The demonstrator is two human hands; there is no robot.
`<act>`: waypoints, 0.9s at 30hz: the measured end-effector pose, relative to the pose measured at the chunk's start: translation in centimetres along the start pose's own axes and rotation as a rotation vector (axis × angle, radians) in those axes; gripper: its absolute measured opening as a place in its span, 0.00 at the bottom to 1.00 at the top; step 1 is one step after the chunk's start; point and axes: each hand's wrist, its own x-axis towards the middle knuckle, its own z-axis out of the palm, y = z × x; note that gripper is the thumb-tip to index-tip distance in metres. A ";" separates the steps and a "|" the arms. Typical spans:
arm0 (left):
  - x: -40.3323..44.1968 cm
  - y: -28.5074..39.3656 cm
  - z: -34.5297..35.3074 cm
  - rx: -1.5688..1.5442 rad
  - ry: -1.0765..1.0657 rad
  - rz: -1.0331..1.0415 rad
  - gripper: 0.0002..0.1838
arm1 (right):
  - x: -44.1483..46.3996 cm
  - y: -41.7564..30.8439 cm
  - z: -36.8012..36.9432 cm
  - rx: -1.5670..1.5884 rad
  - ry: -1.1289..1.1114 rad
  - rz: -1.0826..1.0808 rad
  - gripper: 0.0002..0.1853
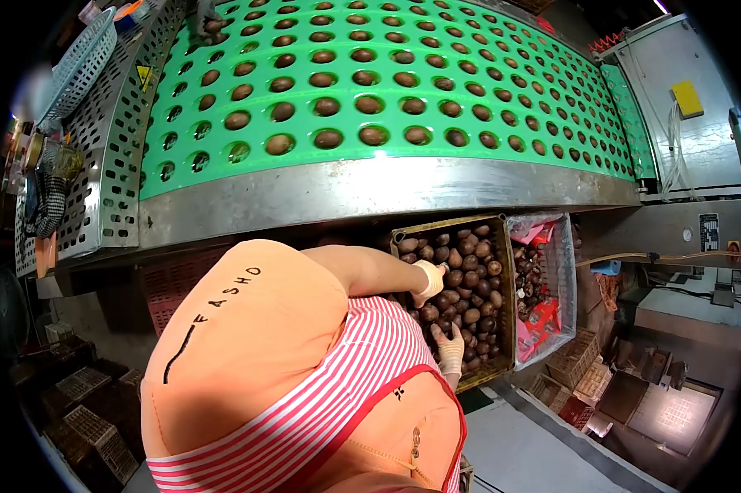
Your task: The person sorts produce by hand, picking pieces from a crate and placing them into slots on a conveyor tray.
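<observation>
The left hand [429,283] and right hand [450,352], both in pale gloves, rest among round brown fruits [472,280] inside a crate [509,300]. The fingers touch the fruits; whether they grip any cannot be told. A plastic-lined bin [569,283] adjoins the crate. Above, past a metal ledge [370,187], similar fruits [373,135] fill most hollows of a green surface [303,152].

We record a plain green belt [350,123] and brown fruit [471,278], some darker. We find the shirt [239,353] light orange with black lettering [226,296], the apron [317,403] striped pink and white, its trim [378,389] red. We note cream gloves [451,352], red wrappers [540,322], a yellow block [687,99], a pale blue basket [83,62] and a black-and-white checked cloth [51,204].
</observation>
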 end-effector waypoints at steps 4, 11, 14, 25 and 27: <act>1.7 1.9 1.6 0.158 -0.045 -0.089 0.32 | -0.6 -2.4 0.4 0.157 -0.004 0.072 0.46; -1.9 -0.4 -0.2 -0.120 0.054 0.129 0.33 | 0.1 -1.3 0.6 0.338 -0.053 -0.044 0.25; -1.7 1.1 -1.4 -0.043 0.010 0.034 0.31 | 1.6 1.2 0.3 0.316 0.024 -0.069 0.30; -1.2 0.1 -0.3 0.011 0.062 0.183 0.34 | -1.6 0.7 1.1 0.954 0.156 -0.080 0.32; 0.0 -1.1 0.4 -0.266 0.174 0.155 0.38 | -0.6 2.5 0.1 1.139 0.148 -0.024 0.34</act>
